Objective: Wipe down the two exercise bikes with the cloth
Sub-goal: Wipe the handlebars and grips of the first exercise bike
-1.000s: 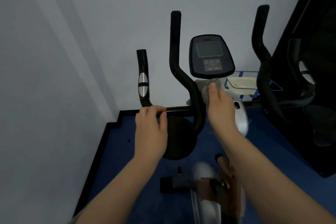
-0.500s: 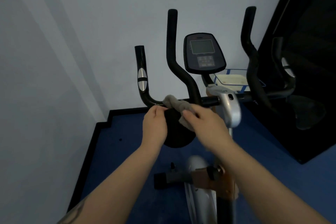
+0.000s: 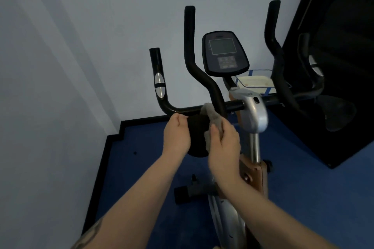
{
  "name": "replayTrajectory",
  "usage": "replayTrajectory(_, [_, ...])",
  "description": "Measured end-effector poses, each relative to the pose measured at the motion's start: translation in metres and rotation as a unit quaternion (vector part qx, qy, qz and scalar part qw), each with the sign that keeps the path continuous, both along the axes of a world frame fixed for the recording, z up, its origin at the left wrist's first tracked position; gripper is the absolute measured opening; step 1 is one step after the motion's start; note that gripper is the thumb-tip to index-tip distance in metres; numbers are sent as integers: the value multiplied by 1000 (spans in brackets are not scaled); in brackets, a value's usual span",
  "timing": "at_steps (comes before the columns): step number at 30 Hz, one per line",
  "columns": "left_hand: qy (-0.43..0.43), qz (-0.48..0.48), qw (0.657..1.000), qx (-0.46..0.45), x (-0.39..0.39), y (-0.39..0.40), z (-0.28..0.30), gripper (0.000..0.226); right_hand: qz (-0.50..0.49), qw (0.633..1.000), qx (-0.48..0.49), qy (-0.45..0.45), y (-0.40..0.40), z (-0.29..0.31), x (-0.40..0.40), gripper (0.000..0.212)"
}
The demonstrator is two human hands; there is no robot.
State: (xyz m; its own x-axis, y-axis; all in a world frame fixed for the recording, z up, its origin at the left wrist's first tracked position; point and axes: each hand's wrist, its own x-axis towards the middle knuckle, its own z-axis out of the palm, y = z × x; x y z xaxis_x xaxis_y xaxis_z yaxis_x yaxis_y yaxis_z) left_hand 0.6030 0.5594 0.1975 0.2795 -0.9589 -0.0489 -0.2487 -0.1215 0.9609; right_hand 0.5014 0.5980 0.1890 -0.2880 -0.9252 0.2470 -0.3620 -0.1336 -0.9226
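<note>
Cloth (image 3: 210,114), grey, bunched, is draped over the bike's (image 3: 252,111) black crossbar (image 3: 186,109) where the tall left handle (image 3: 197,66) rises, its lower end running down into the right hand (image 3: 223,143). Right hand grips the cloth with curled fingers, thumb on top, just below the bar. Left hand (image 3: 178,134) sits just left of it, fingers curled loosely under the bar; contact with the bar looks likely but cannot tell for sure, and it holds no cloth. Black round pad (image 3: 197,127) shows between the two hands. Short handle (image 3: 158,79) with a silver sensor stands further left. Console (image 3: 224,53) sits above right of the cloth, screen dark. Silver stem housing (image 3: 254,111) is right of the right hand, orange frame below. White tray (image 3: 256,82) lies behind the console by the wall. Dark mirror panel (image 3: 334,66) on the right reflects handles. Blue floor (image 3: 141,168), black skirting, pale walls.
</note>
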Motion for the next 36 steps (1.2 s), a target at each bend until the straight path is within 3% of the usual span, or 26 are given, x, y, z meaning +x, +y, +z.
replayTrajectory(2, [-7,-7,1000,1,0,0,2,28,11,995,34,89,-20,11,-5,26])
replayTrajectory(4, [-4,-13,1000,-4,0,0,3,28,46,989,72,118,-38,23,-8,30])
replayTrajectory(10, [0,-47,999,5,4,-1,1,30,-35,993,30,106,14,-2,-1,24])
replayTrajectory(14, [49,-57,997,9,6,-4,-4,30,-27,993,53,102,-20,13,-4,23])
replayTrajectory(18, [94,-75,993,-2,8,-4,-9,31,-135,990,0,29,2,-9,28,25])
replayTrajectory(21, [102,-74,992,-12,5,-1,-10,31,-101,994,40,4,10,-14,26,19])
replayTrajectory(27, [107,-86,990,-32,7,-1,-13,32,-76,974,55,205,-3,-1,8,18])
replayTrajectory(30, [85,-94,991,-39,8,-2,-11,32,-16,917,112,381,-3,12,-11,27])
replayTrajectory(32, [82,-103,991,-34,9,-3,-10,31,-20,888,130,440,-9,32,-25,29])
replayTrajectory(34, [92,-110,989,-24,10,-3,-9,31,-56,910,79,403,-9,43,-23,24])
replayTrajectory(36, [104,-114,988,-15,10,-3,-9,30,-70,958,7,279,-7,49,-5,18])
